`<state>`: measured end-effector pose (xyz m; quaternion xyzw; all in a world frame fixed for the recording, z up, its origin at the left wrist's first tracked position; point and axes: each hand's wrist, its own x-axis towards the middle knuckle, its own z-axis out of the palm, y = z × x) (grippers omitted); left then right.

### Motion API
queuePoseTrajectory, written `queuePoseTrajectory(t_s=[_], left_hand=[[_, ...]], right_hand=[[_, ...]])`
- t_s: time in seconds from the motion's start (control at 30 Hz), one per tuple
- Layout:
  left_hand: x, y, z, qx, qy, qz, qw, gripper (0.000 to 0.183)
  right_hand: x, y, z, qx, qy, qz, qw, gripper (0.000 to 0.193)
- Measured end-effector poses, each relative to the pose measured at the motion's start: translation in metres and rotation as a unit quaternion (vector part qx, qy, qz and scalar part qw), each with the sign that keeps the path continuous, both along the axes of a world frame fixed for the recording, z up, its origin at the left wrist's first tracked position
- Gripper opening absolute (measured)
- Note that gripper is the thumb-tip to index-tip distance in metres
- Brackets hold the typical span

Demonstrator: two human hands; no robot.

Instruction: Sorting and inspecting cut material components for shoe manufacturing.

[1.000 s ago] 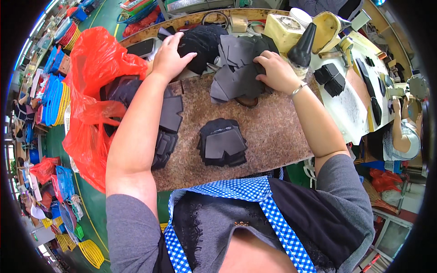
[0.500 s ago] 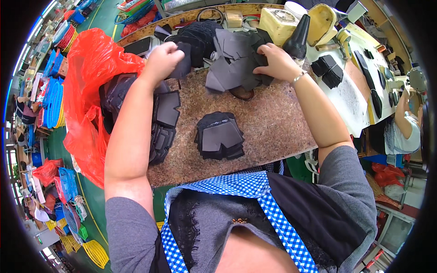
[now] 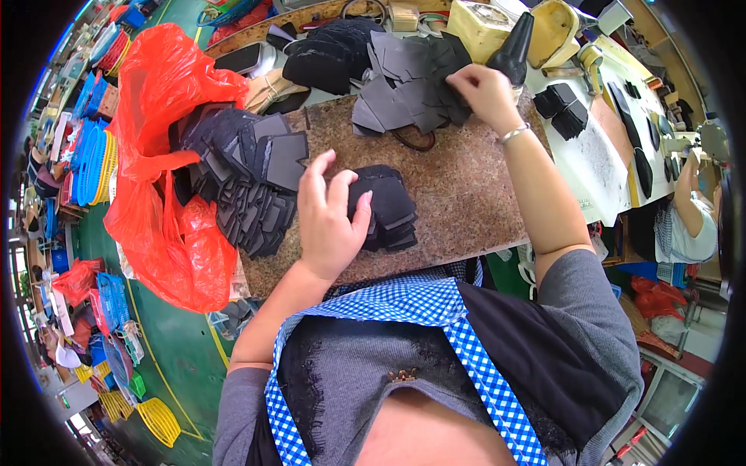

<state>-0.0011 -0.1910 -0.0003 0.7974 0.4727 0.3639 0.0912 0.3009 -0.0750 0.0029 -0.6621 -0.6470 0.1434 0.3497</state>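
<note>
My left hand (image 3: 332, 221) is open, its fingers spread beside a small stack of black cut sheet pieces (image 3: 388, 200) near the front of the stone-topped table. Its fingertips overlap the stack's left edge; I cannot tell whether they touch it. Farther back, my right hand (image 3: 491, 97) has its fingers drawn together beside a loose pile of grey notched pieces (image 3: 408, 97). Whatever may be between those fingertips is too small to make out. Left of that pile lies a heap of rounded black pieces (image 3: 330, 58).
Many dark pieces (image 3: 252, 167) spill from a red plastic bag (image 3: 167, 101) on the left. A black cone-shaped tool (image 3: 513, 50) stands by a yellowish container (image 3: 478, 31) behind my right hand. Another black stack (image 3: 561, 109) lies on the white surface at right. A person's arm (image 3: 688, 194) shows far right.
My left hand has come from the back heap, where it held a black piece, to the front stack. That stack's top now looks black, not grey and notched. My right hand has shifted slightly right.
</note>
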Motion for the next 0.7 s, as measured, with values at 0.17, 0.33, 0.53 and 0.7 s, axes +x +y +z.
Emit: queuePoseTrajectory(t_s=[0.17,0.33,0.53,0.7], left_hand=[[0.002,-0.003,0.018,-0.313,-0.416,-0.122,0.845,0.034],[0.01,0.005,0.027,-0.421,-0.557,-0.143,0.701,0.026],[-0.005,0.004,0.029,-0.38,-0.421,-0.107,0.817,0.024],[-0.021,0.006,0.006,-0.352,-0.34,-0.074,0.869,0.036]], right_hand=[[-0.054,-0.051,0.039,0.394,-0.133,0.123,0.901,0.009],[-0.113,-0.109,0.04,0.262,0.016,0.317,0.911,0.029],[-0.093,-0.103,0.034,-0.231,0.355,0.208,0.882,0.031],[-0.099,-0.11,0.023,-0.103,0.22,0.193,0.951,0.032]])
